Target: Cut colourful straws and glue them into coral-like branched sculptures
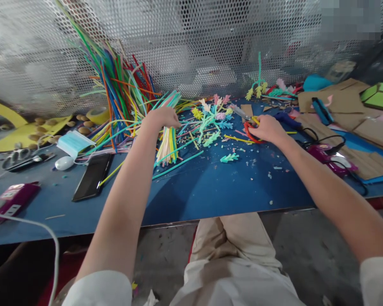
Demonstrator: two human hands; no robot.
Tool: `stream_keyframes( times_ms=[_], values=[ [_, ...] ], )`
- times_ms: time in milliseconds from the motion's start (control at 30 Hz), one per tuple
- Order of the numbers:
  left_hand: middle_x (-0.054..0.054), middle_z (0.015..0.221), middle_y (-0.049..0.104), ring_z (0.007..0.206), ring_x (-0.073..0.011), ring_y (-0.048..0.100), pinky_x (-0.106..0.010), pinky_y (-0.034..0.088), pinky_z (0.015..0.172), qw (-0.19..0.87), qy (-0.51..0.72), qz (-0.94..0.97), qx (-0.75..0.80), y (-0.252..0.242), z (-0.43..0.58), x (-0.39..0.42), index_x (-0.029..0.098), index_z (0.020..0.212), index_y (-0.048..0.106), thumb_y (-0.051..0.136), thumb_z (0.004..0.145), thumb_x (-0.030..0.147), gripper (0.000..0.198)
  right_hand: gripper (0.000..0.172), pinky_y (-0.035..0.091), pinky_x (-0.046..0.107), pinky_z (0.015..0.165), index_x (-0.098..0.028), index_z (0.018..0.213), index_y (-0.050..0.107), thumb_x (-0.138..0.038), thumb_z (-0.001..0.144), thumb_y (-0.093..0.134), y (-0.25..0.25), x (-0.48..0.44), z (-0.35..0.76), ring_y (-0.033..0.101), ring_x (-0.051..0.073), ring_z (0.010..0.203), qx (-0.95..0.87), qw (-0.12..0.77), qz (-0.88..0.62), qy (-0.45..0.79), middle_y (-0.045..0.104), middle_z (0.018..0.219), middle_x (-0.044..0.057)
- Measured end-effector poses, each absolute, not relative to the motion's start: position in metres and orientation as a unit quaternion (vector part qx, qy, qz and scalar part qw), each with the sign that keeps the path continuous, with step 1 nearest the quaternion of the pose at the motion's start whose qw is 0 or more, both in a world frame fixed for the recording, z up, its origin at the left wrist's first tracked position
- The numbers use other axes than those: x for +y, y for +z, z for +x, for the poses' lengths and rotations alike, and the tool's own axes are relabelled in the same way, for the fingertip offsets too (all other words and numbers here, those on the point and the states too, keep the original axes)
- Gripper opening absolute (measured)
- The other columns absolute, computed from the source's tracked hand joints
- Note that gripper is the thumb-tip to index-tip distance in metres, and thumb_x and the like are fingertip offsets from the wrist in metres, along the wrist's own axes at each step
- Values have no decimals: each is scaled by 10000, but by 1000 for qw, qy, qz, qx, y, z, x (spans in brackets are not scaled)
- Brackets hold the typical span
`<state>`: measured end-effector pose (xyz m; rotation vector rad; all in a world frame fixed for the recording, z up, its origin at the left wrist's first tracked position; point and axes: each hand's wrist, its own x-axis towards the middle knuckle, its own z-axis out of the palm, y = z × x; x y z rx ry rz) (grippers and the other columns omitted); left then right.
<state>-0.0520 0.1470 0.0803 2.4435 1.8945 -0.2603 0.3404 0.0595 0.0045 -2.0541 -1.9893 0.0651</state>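
Note:
My left hand (162, 117) is closed around a bundle of pastel pipe cleaners (168, 146), whose yellow, white and pink ends fan out below it. On the right, my right hand (268, 128) is on red-handled scissors (251, 132), fingers curled at the handles and blades pointing to the upper left. Between the hands lies a cluster of pastel leaf-shaped pieces (212, 117). A single mint piece (230, 158) rests nearer the front. Long turquoise pipe cleaners (178, 165) stretch across the blue table (230, 191).
A large heap of coloured pipe cleaners (115, 93) leans on the perforated metal panel (166, 42). At left are a black phone (92, 177), a face mask (73, 143) and a purple box (17, 199). Cardboard (335, 100) and a cabled purple device (332, 159) are at right.

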Motion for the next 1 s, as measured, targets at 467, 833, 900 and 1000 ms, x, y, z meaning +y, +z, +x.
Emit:
stream_keyframes(
  times_ms=[467, 833, 900, 1000],
  values=[
    [-195, 1128, 759, 1108, -402, 686, -507, 540, 955, -54, -195, 768, 607, 47, -27, 139, 168, 1096, 789, 675, 841, 539, 465, 446, 482, 508, 991, -158, 1179, 737, -508, 935, 608, 10, 51, 327, 598, 385, 1144, -742, 228, -627, -68, 670, 1203, 207],
    [-107, 1184, 761, 1116, -329, 690, -401, 522, 942, -75, -34, 798, 597, 74, -38, 99, 231, 1184, 725, 568, 940, 438, 356, 238, 507, 408, 820, -225, 961, 759, -444, 940, 672, 26, 11, 290, 665, 243, 865, -797, 362, -482, 42, 724, 981, 85],
    [-99, 1182, 766, 1132, -326, 686, -405, 520, 959, -70, -12, 802, 594, 73, -38, 94, 230, 1202, 716, 560, 949, 399, 342, 223, 507, 395, 809, -219, 924, 755, -427, 943, 675, 26, 8, 285, 669, 230, 852, -807, 369, -458, 57, 727, 951, 73],
    [-88, 1165, 777, 1174, -343, 676, -438, 512, 984, -75, 21, 802, 593, 72, -36, 87, 239, 1231, 706, 541, 966, 365, 337, 209, 509, 387, 792, -211, 883, 748, -397, 945, 675, 23, 9, 281, 676, 227, 844, -814, 381, -435, 59, 725, 912, 68]
  ],
)
